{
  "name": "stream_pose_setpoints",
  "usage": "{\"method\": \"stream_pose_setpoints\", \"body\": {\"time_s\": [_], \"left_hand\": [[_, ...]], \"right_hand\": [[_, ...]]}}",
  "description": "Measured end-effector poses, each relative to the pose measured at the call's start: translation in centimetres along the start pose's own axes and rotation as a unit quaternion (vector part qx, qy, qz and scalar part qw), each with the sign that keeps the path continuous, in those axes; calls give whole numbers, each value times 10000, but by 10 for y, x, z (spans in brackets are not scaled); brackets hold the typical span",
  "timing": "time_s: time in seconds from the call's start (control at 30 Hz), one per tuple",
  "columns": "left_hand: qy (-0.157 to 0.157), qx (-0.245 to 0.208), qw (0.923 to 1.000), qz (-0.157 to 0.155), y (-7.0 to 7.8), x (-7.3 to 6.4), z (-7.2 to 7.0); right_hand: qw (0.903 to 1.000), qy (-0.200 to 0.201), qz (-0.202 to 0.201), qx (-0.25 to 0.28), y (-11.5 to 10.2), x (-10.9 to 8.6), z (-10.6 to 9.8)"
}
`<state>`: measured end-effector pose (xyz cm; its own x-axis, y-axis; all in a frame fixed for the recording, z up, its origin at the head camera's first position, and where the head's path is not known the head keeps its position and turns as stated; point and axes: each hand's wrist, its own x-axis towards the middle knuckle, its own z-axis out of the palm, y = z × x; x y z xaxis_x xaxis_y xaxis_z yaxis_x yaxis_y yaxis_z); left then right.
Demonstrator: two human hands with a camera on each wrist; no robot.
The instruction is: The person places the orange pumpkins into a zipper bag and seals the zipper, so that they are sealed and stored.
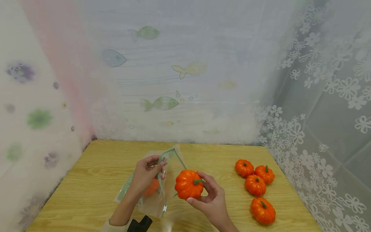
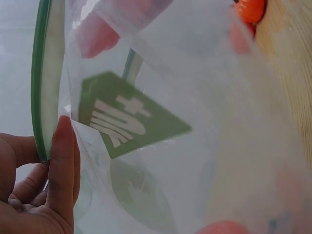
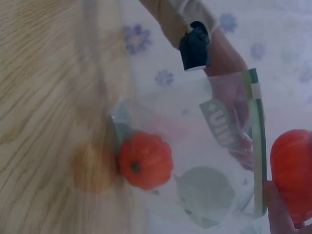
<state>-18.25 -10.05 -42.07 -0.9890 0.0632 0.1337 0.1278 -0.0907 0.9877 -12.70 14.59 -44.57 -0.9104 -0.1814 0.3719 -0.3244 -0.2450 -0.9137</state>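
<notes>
My left hand (image 1: pixel 145 174) pinches the green-edged mouth of a clear zip bag (image 1: pixel 153 206) and holds it up over the table. Inside the bag sits an orange toy pumpkin (image 3: pixel 146 161), near the bottom in the right wrist view. A green printed label (image 2: pixel 131 117) shows on the bag's side. My right hand (image 1: pixel 214 199) grips a second orange pumpkin (image 1: pixel 186 185) between thumb and fingers, its green stem facing right. That pumpkin is just right of the bag's mouth, outside it, and overlaps the green edge in the head view.
Several more orange pumpkins stand at the right of the wooden table (image 1: pixel 98 177): a cluster with one pumpkin (image 1: pixel 255 185) in front, and a single pumpkin (image 1: pixel 262 211) nearer. A fish-patterned curtain (image 1: pixel 185 80) hangs behind, with flowered sheets at both sides.
</notes>
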Motion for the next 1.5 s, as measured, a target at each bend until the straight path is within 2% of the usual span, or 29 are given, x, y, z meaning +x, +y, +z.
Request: {"method": "stream_pose_setpoints", "body": {"time_s": [0.27,0.53,0.73,1.0,1.1,1.23,1.5], "left_hand": [[-95,40,9999,61,-3,0,3],[-148,-166,9998,18,-3,0,4],[-199,-234,9995,-31,-1,2,6],[-289,-247,9993,33,2,3,10],[-340,-237,9990,148,3,4,10],[-367,-142,9989,247,5,5,11],[-177,-25,9998,133,7,5,11]], "right_hand": [[9985,-14,-533,-117,1,13,10],[9978,37,-653,-89,-4,28,16],[9966,-137,-628,-517,-3,33,17],[9904,-111,-826,-1099,-2,35,17],[9896,-139,-737,-1228,-3,36,16],[9893,-171,-398,-1396,-6,37,15],[9825,-217,271,-1831,-10,39,15]]}}
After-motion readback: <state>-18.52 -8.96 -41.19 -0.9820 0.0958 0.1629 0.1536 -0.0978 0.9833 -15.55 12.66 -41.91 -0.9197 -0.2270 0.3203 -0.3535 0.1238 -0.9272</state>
